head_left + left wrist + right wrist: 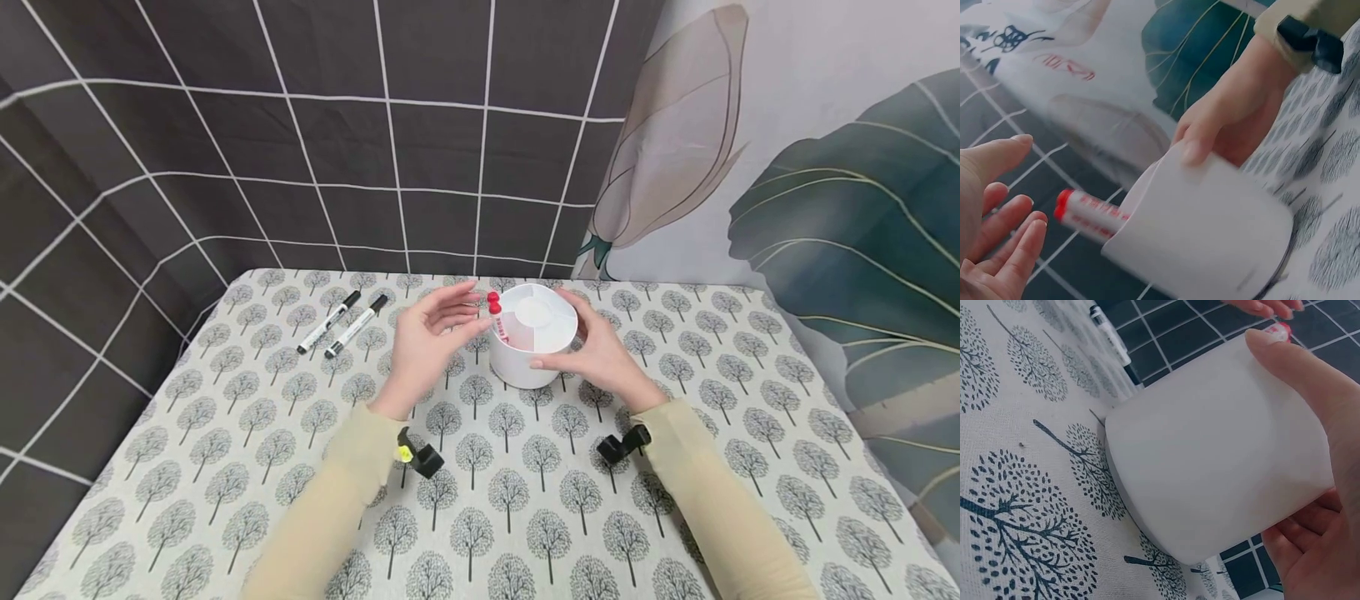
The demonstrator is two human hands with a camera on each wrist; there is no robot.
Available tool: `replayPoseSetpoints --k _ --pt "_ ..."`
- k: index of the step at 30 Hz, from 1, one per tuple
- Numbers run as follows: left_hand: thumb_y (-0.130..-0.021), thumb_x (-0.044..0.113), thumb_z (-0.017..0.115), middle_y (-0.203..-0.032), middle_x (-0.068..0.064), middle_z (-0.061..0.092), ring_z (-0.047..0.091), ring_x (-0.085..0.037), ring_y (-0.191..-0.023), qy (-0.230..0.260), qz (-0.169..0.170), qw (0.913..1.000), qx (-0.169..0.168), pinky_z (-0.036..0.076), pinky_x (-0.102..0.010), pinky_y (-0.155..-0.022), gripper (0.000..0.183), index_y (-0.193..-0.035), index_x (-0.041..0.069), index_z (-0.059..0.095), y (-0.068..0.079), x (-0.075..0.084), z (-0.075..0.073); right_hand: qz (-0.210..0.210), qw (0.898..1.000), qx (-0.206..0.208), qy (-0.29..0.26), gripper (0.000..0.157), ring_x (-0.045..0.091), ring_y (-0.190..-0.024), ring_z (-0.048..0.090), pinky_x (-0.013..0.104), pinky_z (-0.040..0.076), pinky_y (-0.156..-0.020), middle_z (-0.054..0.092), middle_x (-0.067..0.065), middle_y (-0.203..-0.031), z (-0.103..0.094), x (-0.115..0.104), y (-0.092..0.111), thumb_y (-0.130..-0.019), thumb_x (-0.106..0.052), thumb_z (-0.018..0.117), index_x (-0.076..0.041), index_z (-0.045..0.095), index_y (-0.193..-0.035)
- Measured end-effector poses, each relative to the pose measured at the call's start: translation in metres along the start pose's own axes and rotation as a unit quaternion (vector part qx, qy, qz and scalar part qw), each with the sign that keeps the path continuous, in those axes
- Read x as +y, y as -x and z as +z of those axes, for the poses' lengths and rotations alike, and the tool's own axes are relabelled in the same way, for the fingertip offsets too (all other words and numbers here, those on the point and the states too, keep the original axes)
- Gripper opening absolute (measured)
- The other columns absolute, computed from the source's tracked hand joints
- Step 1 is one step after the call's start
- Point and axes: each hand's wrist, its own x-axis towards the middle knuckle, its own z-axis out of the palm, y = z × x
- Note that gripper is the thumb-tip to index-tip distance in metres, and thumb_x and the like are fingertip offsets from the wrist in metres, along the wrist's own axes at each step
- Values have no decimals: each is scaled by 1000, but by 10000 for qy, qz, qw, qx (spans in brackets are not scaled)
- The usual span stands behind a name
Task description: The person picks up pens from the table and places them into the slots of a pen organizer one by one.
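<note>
On the tree-print tablecloth (225,517), the white round compartmented organizer (525,368) stands upright; the step in hand is judged to be loading its compartments, and the next move appears to call for keeping it steady while the reach shifts to its left. The right hand (600,352) grips the organizer's right side, thumb on the near wall, while the left hand (429,343), at its left rim, has fingers extended, thumb well apart, gripping nothing. Two black-capped markers (357,327) lie left of the organizer; two red-capped markers (1092,209) stand in its left compartment.
</note>
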Motion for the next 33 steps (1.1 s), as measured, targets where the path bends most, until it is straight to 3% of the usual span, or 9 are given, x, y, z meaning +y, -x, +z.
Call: replayPoseSetpoints --k 7,14,22,27,33 --pt "-75 -2 76 -108 -21 63 60 -37 -98 -316 20 9981 522 52 -36 -87 45 -116 -4 60 4 1 -38 -216 9997 -90 -51 106 27 -126 41 46 33 -106 40 11 -141 -6 4 7 -59 -22 91 -7 30 -145" --pt "-77 1 76 -107 -23 63 63 -29 -96 -652 -51 9933 952 51 -34 -87 41 -115 -4 61 8 4 -70 -438 9990 14 -25 107 29 -123 42 47 36 -103 37 15 -141 -10 6 12 -61 -21 90 -4 26 -145" --pt "-78 6 76 -109 -21 64 61 -33 -99 -985 -371 9877 1155 50 -30 -89 41 -116 -3 61 15 6 -89 -330 9989 152 296 113 24 -129 36 37 33 -106 29 5 -149 0 36 -1 -59 -36 89 -18 23 -148" --pt "-79 7 76 -109 -20 63 59 -36 -101 -1110 -580 9840 1265 50 -26 -88 41 -116 -2 62 17 4 -99 -317 9978 392 430 111 24 -127 39 38 36 -105 31 3 -147 5 36 -2 -59 -42 88 -18 26 -148" --pt "-77 9 78 -112 -20 63 61 -28 -101 -1231 -838 9786 1424 50 -22 -87 45 -117 -2 61 15 -5 -115 -250 9976 442 468 109 23 -126 40 37 37 -104 32 2 -147 6 34 -3 -60 -45 87 -20 27 -147"
